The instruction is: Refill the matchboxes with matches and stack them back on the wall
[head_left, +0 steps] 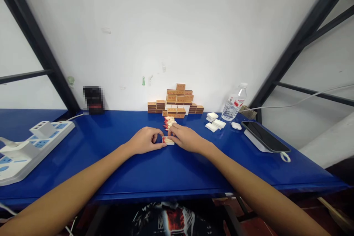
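Note:
A small white matchbox tray (172, 143) with red-tipped matches (167, 140) in it rests on the blue table, between my two hands. My left hand (145, 140) grips the tray's left end between thumb and fingers. Over the tray's right part bends my right hand (186, 137), fingertips closed at the matches; whether a match is pinched there is hidden. Just behind lies a loose pile of matches (169, 121), heads to the left, partly covered by my right hand. Farther back, brown matchboxes (180, 99) are stacked against the wall.
Several white trays (215, 124) lie to the right, near a water bottle (234, 103), a white earphone case (236, 126) and a phone (264, 136). A power strip (55, 136) with plugs occupies the left. A dark pixelated object (94, 100) stands at the back left.

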Motion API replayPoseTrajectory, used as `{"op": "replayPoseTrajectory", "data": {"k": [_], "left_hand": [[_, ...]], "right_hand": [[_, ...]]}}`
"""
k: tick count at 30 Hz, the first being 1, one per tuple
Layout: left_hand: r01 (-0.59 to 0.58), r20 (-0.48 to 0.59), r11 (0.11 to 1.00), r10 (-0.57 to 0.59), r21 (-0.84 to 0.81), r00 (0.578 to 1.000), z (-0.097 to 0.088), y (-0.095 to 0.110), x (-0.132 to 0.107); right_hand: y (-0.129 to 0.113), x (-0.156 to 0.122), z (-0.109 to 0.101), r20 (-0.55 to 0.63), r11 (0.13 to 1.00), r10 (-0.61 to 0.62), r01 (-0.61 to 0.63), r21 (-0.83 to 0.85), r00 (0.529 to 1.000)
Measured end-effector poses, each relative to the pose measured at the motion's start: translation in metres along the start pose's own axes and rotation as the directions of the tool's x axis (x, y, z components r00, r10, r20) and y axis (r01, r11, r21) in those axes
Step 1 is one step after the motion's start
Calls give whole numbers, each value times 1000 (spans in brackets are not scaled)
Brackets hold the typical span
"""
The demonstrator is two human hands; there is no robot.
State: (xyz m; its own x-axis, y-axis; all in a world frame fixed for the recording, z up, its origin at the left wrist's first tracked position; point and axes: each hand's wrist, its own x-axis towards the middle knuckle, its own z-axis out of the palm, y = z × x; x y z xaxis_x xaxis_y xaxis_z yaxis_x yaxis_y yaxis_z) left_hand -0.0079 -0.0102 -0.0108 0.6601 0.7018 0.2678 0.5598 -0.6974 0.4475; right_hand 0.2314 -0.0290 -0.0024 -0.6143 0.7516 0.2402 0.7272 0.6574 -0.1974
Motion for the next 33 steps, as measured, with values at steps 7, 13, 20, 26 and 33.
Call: {"op": "replayPoseTrajectory", "data": {"k": [7,13,20,26,33], "left_hand": [[2,6,1000,-2,27,1000,0,0,0],[-28,5,999,28,37,1000,0,-1,0],[-16,8,1000,16,25,1000,-1,0,0],[-11,9,1000,11,14,1000,0,1,0],[13,14,1000,-13,23,1000,-1,4,0]], "right_hand": [[22,-2,-9,-31,962,17,-8,273,999],[34,-3,-9,39,903,67,-77,423,997],[26,-1,-3,-5,928,30,-26,372,1000],[25,1,1,-38,927,30,-14,375,999],[27,2,4,-144,948,79,-29,318,986]]}}
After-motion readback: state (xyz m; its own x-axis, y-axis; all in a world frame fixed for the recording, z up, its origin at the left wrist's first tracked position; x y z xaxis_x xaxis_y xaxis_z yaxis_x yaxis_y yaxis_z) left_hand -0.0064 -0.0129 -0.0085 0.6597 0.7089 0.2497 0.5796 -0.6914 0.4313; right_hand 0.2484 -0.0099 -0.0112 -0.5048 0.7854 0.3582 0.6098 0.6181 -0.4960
